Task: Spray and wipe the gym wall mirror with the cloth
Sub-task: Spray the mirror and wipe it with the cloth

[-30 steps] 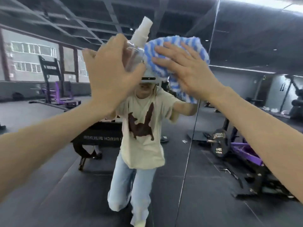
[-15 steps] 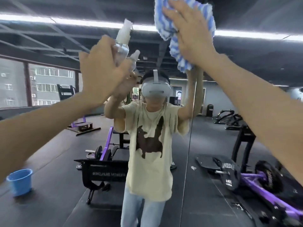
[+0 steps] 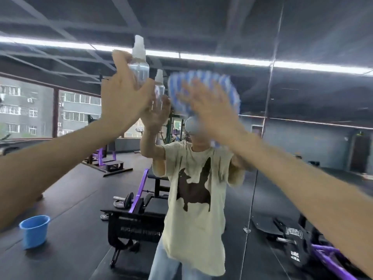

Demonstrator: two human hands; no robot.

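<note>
The wall mirror (image 3: 302, 178) fills the view, with a vertical seam right of centre. My left hand (image 3: 125, 98) grips a clear spray bottle (image 3: 139, 65) with a white nozzle, held upright near the glass. My right hand (image 3: 210, 110), blurred by motion, presses a blue-and-white striped cloth (image 3: 228, 87) flat against the mirror at head height, fingers spread. Both hands and the bottle show again as reflections just behind them.
Reflected in the mirror are a person in a cream T-shirt (image 3: 193, 199), a black and purple weight bench (image 3: 139, 219), a blue bucket (image 3: 34, 231) on the dark floor at left, and plate-loaded purple equipment (image 3: 302, 245) at lower right.
My right hand has swept the cloth down from the top of the view to head height. My left hand keeps the bottle raised in much the same place.
</note>
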